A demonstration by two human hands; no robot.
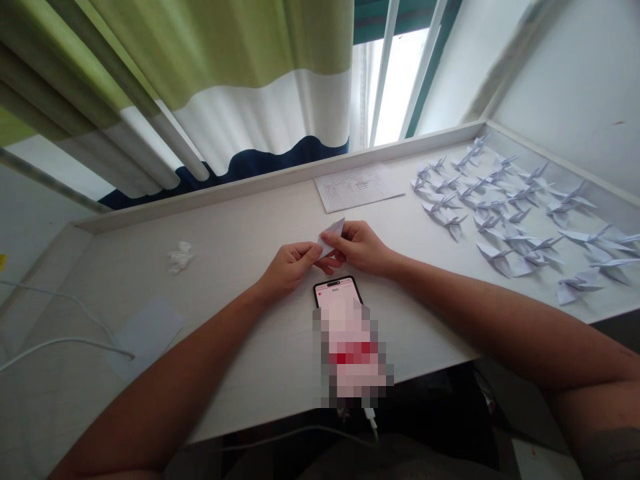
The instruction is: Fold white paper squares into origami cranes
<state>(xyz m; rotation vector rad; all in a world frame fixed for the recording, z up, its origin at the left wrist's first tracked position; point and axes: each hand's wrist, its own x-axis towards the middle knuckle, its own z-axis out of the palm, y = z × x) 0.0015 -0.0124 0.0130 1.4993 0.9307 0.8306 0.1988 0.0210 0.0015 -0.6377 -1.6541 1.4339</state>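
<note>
Fingertips [315, 251] of the left hand [290, 268] and right hand [367, 248] pinch a folded paper [334, 233] from both sides above the table [250, 230], a grip that likely keeps the layers together. Taking this paper as dial centre, a phone [341, 299] lies at 6 o'clock, screen upward, presumably for easy viewing. Printed sheet [357, 188]: flat, 1 o'clock. Paper birds [490, 222] sit grouped at 3 o'clock, probably to spare their wings from knocks. Crumpled tissue [180, 258]: 9 o'clock.
</note>
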